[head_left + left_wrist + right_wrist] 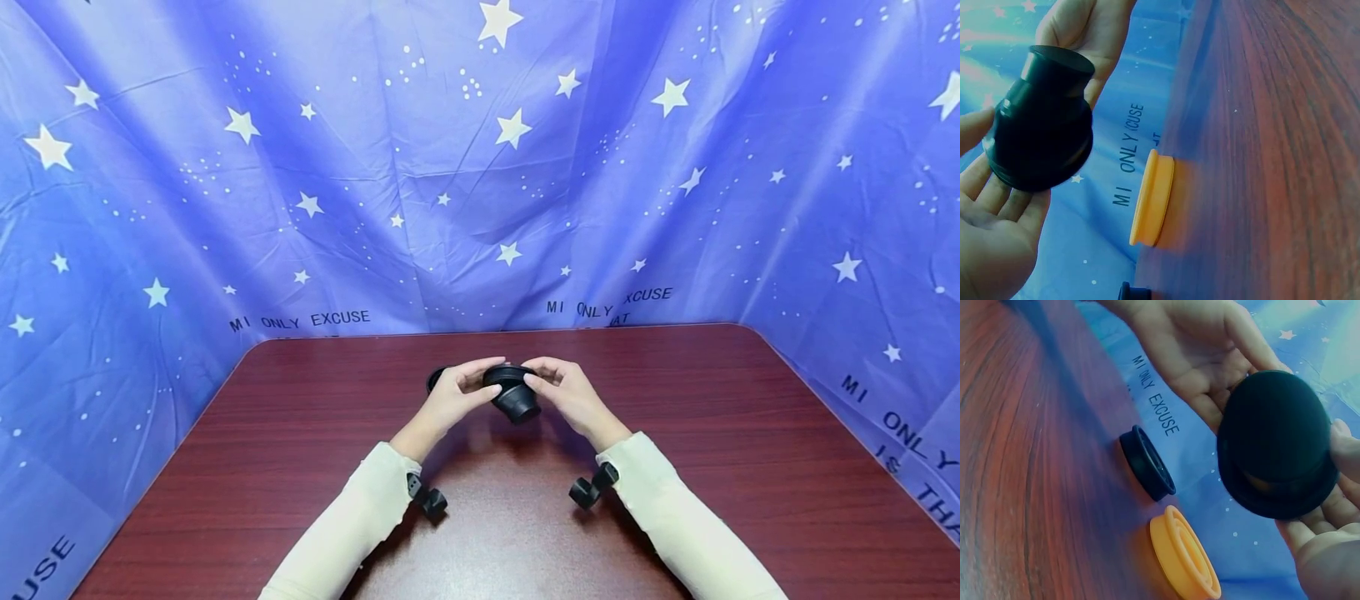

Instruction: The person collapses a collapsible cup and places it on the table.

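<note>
Between both hands, above the table, hangs a black collapsible cup with stepped walls, its wide rim up and its narrower end down, tilted to the right. My left hand pinches the left side of the rim, thumb in front and fingers behind. The right hand pinches the rim's right side in the same way. In the left wrist view the cup shows its stepped side. Its narrow end is dark; whether it is closed I cannot tell.
A flattened yellow ringed piece and a flattened black one stand on the dark red wooden table. In the head view, the black piece is partly hidden behind the left hand. A blue starred curtain hangs behind.
</note>
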The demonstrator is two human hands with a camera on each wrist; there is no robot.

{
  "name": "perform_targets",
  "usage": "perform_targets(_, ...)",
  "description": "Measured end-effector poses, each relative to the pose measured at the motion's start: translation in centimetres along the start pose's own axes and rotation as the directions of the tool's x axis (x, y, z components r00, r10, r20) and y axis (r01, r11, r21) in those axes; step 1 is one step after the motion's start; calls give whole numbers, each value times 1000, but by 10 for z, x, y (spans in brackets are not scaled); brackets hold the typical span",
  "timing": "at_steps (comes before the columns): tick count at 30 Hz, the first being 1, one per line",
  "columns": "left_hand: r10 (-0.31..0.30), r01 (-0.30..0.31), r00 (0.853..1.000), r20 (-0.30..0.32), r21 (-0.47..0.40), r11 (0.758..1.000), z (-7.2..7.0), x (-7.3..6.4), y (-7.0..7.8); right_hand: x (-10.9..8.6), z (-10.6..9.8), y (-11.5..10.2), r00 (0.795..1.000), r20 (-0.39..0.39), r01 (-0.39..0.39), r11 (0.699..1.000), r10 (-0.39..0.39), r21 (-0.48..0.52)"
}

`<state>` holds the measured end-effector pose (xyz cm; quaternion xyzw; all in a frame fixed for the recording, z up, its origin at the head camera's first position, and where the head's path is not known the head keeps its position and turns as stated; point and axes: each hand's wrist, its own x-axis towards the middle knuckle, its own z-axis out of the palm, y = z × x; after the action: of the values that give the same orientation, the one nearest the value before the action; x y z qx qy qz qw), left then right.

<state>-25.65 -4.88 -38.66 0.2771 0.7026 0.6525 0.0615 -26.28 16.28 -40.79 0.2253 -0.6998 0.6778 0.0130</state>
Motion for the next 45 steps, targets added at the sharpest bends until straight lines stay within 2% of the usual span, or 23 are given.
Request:
perform_targets(5, 24, -24, 1000, 12, -3, 1000, 0, 0, 2, 0, -1, 2, 1000, -15, 7, 991, -5, 133)
perform_targets(11, 53, -50, 997, -49, 48, 998, 1, 1, 0, 0, 0, 2, 1000, -1, 20, 990, -20, 138)
perform_targets(14, 51, -45, 995, -83, 78, 996, 1, 2, -3, 1, 0, 0, 1000, 4, 16, 996, -16, 88)
perform_targets(17, 50, -42, 996, -80, 108, 993, 0, 2, -4, 1, 0, -2, 1000, 1, 0, 1000, 0, -16)
perform_targets(22, 78, -77, 997, -6, 144, 987, 1, 2, -6, 0, 3, -4, 999, 34, -3, 980, 10, -197)
perform_targets(27, 101, -105, 994, 35, 145, 984, 2, 3, -10, 0, 5, -2, 998, 59, 17, 972, -3, -235)
perform_targets(31, 62, -63, 998, 24, 70, 996, 0, 6, -20, 0, 4, -1, 999, 41, 1, 983, 6, -181)
perform_targets(34, 26, -25, 999, 30, -31, 999, -2, 8, -28, 0, 3, -1, 1000, 21, -18, 997, 20, -72)
perform_targets(36, 33, -29, 999, 43, -73, 997, -3, 8, -29, 0, 2, -1, 1000, 11, -22, 1000, 22, 18)
perform_targets(39, 61, -57, 997, 49, -83, 995, -3, 8, -30, 0, 3, -1, 1000, 2, -19, 993, 19, 115)
perform_targets(45, 106, -105, 994, 31, -48, 993, -2, 8, -31, -1, 4, -2, 1000, -11, -21, 986, 24, 166)
